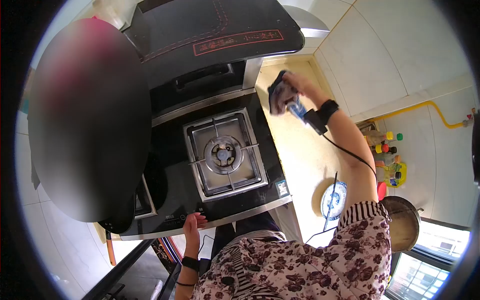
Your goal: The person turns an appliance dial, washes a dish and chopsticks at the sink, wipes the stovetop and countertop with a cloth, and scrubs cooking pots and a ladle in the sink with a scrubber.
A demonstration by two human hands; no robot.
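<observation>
My right hand (300, 86) is closed on a dark, bunched cloth (283, 95), held over the pale countertop right of the stove. Motion blurs the cloth, and something blue and white (297, 109) shows below it, too smeared to name. My left hand (193, 224) holds nothing, its fingers apart, at the front edge of the black gas stove (170, 200). Between the two hands sits the burner (224, 154) with its square metal pan support and nothing on it. Each wrist wears a black band with a cable.
A range hood (220, 30) with red lettering overhangs the back. On the right counter (292, 150) stands a blue-and-white plate (334, 202) with a thin dark stick across it. Several bottles (385, 148) and a round wooden board (402, 225) are farther right. A blurred oval hides the left side.
</observation>
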